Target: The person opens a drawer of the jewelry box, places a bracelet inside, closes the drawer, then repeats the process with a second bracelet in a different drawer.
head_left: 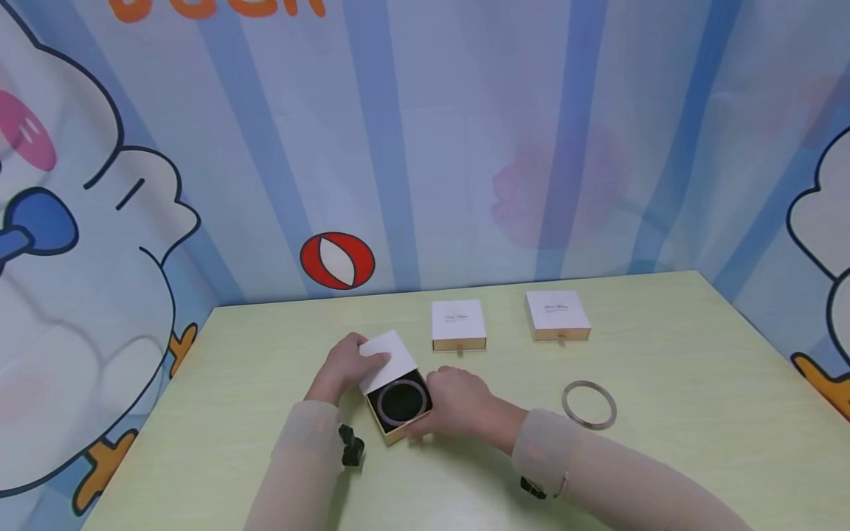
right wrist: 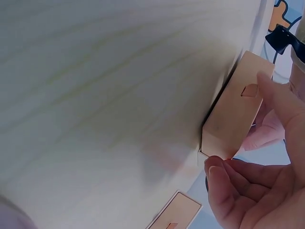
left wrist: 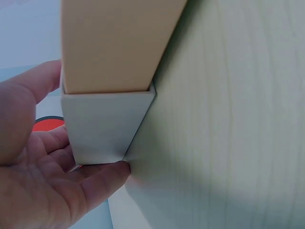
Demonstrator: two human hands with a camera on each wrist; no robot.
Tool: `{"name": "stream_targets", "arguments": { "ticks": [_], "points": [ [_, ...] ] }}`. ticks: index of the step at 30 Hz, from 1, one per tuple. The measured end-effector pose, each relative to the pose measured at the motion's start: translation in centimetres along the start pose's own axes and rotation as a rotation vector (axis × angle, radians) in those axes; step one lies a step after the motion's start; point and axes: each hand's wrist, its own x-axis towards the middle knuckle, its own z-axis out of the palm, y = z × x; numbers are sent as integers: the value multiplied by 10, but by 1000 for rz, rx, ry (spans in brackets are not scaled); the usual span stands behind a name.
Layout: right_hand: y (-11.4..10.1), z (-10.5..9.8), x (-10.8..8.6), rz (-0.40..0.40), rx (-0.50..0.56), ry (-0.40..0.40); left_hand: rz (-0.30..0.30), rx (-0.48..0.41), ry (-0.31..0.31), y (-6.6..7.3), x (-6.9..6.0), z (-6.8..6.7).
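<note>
A small white box sleeve (head_left: pixel 390 359) is partly slid off its tan drawer (head_left: pixel 393 435), which has a black inside holding a pale ring-shaped bangle (head_left: pixel 381 405). My left hand (head_left: pixel 345 369) grips the sleeve, thumb on top; in the left wrist view the hand (left wrist: pixel 57 186) has its fingers round the end of the white sleeve (left wrist: pixel 105 129). My right hand (head_left: pixel 461 402) is at the drawer's right side and front; in the right wrist view the thumb of that hand (right wrist: pixel 267 191) touches the tan front (right wrist: pixel 233 109) near its tab.
Two closed white boxes, one (head_left: pixel 458 322) behind the hands and another (head_left: pixel 558 313) further right, stand toward the back of the table (head_left: pixel 697 354). A loose pale bangle (head_left: pixel 589 405) lies to the right, beyond the right forearm. A patterned blue curtain (head_left: pixel 465 147) rises behind.
</note>
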Motion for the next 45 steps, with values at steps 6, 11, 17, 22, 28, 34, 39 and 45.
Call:
{"name": "stream_targets", "arguments": {
  "ticks": [6,11,17,22,28,34,39,45],
  "points": [
    [-1,1,1,-10,2,3,2,2,4,0,1,0],
    [-2,1,2,-13,23,-8,4,11,7,0,1,1],
    [-4,2,3,-1,18,-13,4,11,8,0,1,2],
    [-5,1,5,8,1,-8,3,21,10,0,2,2],
    [-6,3,8,-20,-46,-1,-11,20,7,0,3,2],
    [-4,2,12,-54,-73,-64,-12,20,6,0,2,2],
    [-2,0,15,-72,-87,-104,-13,17,6,-1,2,2],
    [-3,0,19,-95,-145,-76,-24,19,4,-1,3,2]
  ]
}}
